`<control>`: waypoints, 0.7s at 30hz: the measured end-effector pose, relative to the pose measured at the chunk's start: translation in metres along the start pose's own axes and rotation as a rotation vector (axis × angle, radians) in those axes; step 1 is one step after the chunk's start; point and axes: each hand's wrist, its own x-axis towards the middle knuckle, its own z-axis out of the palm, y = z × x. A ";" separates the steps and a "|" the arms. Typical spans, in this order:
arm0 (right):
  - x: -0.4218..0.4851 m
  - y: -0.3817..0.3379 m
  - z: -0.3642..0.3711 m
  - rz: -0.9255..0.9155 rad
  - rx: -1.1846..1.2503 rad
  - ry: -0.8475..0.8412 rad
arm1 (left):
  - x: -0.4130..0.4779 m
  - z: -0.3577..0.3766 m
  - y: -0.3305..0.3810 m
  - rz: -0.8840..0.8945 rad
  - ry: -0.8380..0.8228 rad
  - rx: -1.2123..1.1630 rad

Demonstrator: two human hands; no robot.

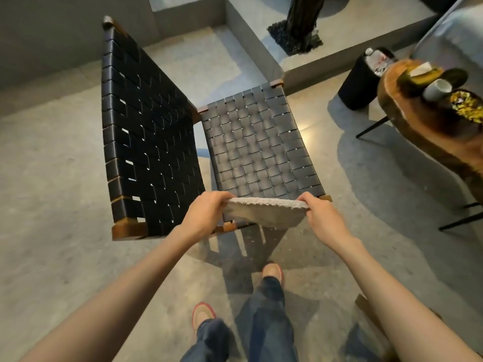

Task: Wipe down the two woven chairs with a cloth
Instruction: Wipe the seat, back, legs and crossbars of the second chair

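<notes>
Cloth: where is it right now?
Head view, centre: the grey cloth is stretched between the left hand and right hand, over the near edge of the woven seat.

One woven chair [251, 142] shows whole. There is one cloth [264, 212]. There are two grips, the left grip [206, 212] and the right grip [321, 218], and two shoes, the left shoe [202, 313] and the right shoe [273, 271]. One bench [423, 126] carries one cup [437, 89] and one bowl [467, 105] of yellow bits. There is one black bin [358, 82]. One wooden corner [366, 304] at lower right may belong to a second chair; that cannot be told.
</notes>
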 end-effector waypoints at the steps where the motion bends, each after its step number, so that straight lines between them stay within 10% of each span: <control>1: 0.008 0.004 -0.002 0.009 0.012 0.014 | 0.009 0.002 -0.003 -0.026 0.001 0.007; 21: 0.209 0.125 -0.037 -0.207 0.094 0.125 | 0.217 0.081 -0.018 -0.259 0.135 -0.137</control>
